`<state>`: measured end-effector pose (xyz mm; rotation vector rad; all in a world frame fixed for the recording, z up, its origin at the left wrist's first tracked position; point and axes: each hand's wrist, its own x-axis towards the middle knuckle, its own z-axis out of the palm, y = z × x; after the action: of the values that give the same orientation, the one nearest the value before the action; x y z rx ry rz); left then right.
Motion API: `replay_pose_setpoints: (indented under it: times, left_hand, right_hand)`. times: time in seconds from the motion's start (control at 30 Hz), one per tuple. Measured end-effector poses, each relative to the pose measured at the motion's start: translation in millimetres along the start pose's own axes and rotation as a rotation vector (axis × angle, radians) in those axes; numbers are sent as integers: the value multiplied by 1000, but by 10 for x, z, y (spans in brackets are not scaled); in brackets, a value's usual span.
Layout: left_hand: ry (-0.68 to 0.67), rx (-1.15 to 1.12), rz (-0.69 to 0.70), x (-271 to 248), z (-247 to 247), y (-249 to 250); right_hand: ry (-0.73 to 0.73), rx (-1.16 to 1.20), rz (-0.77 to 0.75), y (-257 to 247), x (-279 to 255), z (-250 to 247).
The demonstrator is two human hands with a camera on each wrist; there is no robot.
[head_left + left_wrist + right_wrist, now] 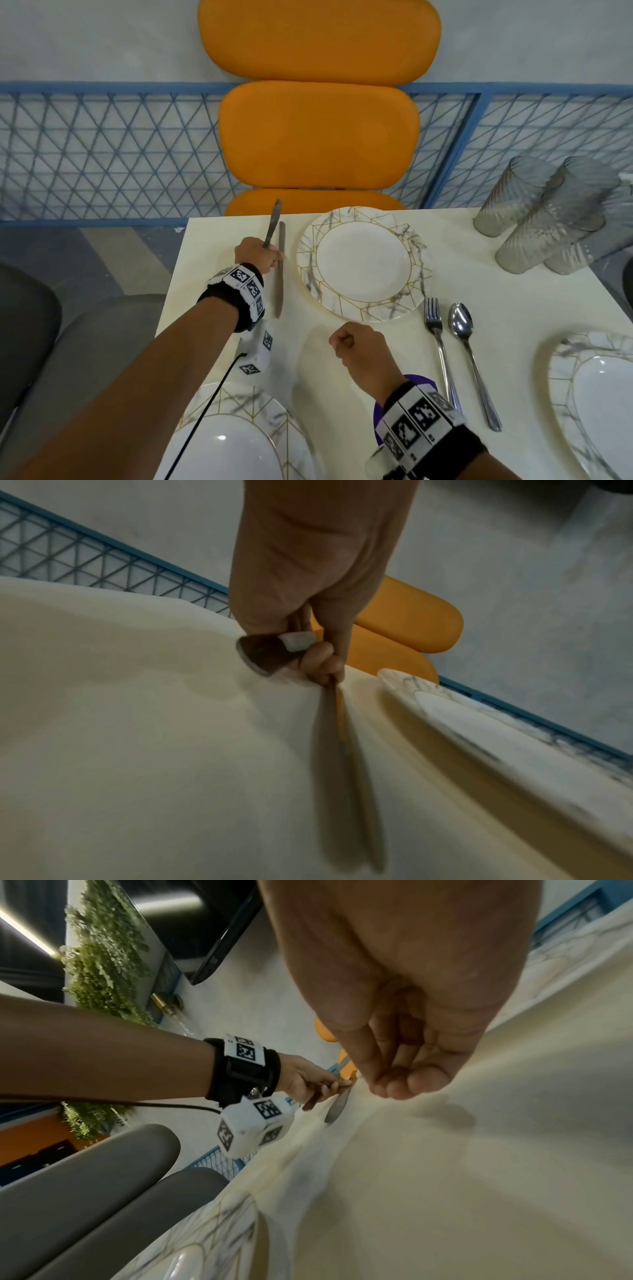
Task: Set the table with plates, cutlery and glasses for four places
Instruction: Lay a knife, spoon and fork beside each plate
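My left hand [262, 255] grips a steel knife [274, 219] by its handle, blade raised and pointing away over the table's far edge. Its butt end [260, 656] shows below my fingers [322, 666] in the left wrist view. A second knife [280, 294] lies flat on the cream table [513, 291], just left of a marble-patterned plate [363, 263], and my left fingers reach its far end. A fork [436, 335] and a spoon [462, 329] lie right of that plate. My right hand [356, 346] hovers in front of the plate, curled into a fist and holding nothing.
Several ribbed glasses [548, 212] stand clustered at the far right corner. More marble plates sit at the near edge [233, 435] and at the right edge [596, 394]. An orange chair [318, 137] and a blue mesh fence [102, 154] lie beyond the table; grey chairs [34, 325] stand left.
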<state>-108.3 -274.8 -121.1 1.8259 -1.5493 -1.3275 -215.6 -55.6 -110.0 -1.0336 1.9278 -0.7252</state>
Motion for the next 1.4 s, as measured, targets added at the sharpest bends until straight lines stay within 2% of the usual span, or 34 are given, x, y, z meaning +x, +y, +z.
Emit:
replay_pose_setpoints:
  times: [0.27, 0.37, 0.43, 0.53, 0.63, 0.77, 0.93, 1.07, 1.27, 1.4]
  left_hand:
    - [-8, -83, 52, 29, 48, -8]
    - [-1, -14, 105, -94, 5, 47]
    - [-16, -67, 120, -232, -41, 126]
    - [-185, -108, 142, -630, -150, 277]
    - [-425, 4, 199, -1108, -233, 372]
    - [-634, 86, 232, -1538, -231, 408]
    - [-749, 108, 271, -1955, -112, 439]
    - [-774, 74, 278, -2321, 112, 416]
    - [-699, -41, 207, -2690, 483, 285]
    - [-712, -274, 113, -3041, 983, 339]
  right_hand:
    - [0, -19, -11, 45, -14, 5]
    - [13, 18, -24, -27, -50, -1]
    - [23, 45, -66, -109, -67, 16]
    - [114, 87, -192, -290, -119, 4]
    - [225, 101, -270, -449, -156, -121]
    - [235, 385, -166, -512, -289, -330]
    - [313, 538, -78, -350, -546, -642]
    - [284, 738, -67, -185, -774, -942]
    - [358, 933, -96, 295, -987, -1543]
    - [165, 945, -134, 634, -1188, -1810]
